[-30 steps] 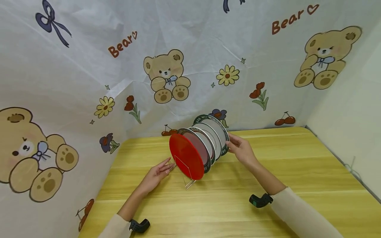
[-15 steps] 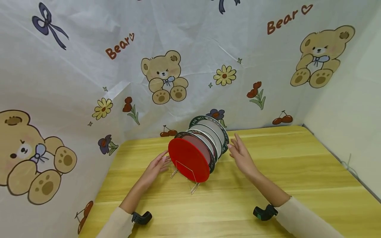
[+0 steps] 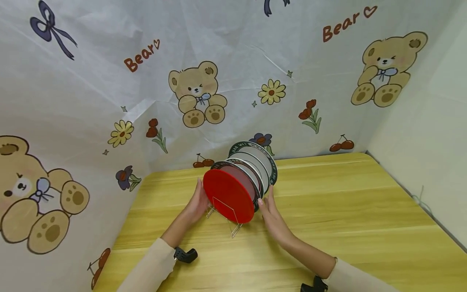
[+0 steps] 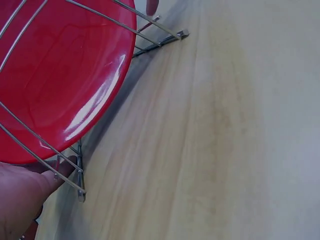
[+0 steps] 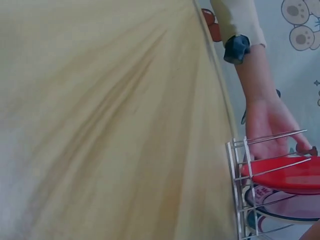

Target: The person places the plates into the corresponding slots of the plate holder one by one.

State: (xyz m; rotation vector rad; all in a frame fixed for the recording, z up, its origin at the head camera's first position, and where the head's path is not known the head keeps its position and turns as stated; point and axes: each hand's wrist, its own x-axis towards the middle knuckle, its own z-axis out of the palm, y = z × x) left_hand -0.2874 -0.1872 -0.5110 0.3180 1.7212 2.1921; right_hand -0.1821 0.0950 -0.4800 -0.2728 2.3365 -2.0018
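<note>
A red plate point(image 3: 228, 196) stands tilted at the front of a wire dish rack point(image 3: 236, 232), its face toward me. Behind it, several pale plates point(image 3: 255, 162) stand in a row, some with dark lettered rims. My left hand point(image 3: 198, 200) is at the red plate's left edge, fingers extended and partly hidden behind it. Straight fingers of my right hand point(image 3: 276, 222) lie along the plates' right edges, near or touching them. In the left wrist view, my left hand point(image 4: 22, 195) is beside the rack's wire foot point(image 4: 81, 180). The right wrist view shows the left palm beside the rack point(image 5: 237, 185).
The rack stands on a wood-grain table point(image 3: 328, 202). A white cloth point(image 3: 157, 24) printed with bears hangs behind and to the left. A pale wall point(image 3: 430, 121) borders the right side, with a thin cord point(image 3: 423, 202) at the table's edge.
My right hand has come from the rear plate forward to the front plates' right edges. The left hand has left the rack's wire foot and moved up against the red plate's edge.
</note>
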